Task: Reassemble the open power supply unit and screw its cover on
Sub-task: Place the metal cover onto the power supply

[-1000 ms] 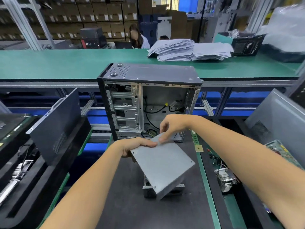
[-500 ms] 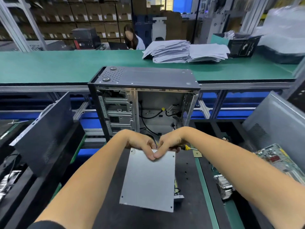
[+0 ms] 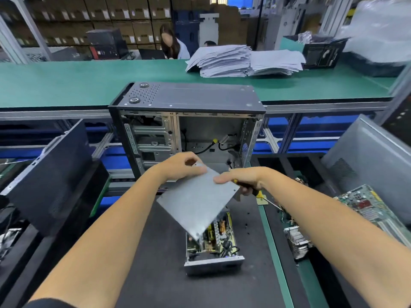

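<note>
Grey cover tilted over open power supply, both hands gripping far edge

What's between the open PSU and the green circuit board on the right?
Head view: bare black mat with a few loose screws, the green bench strip, then a finned heatsink short of the circuit board; PSU.

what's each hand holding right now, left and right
Left hand: fingers grip the far corner of the grey cover.
Right hand: holds a screwdriver, thumb pressing the cover's edge.
</note>
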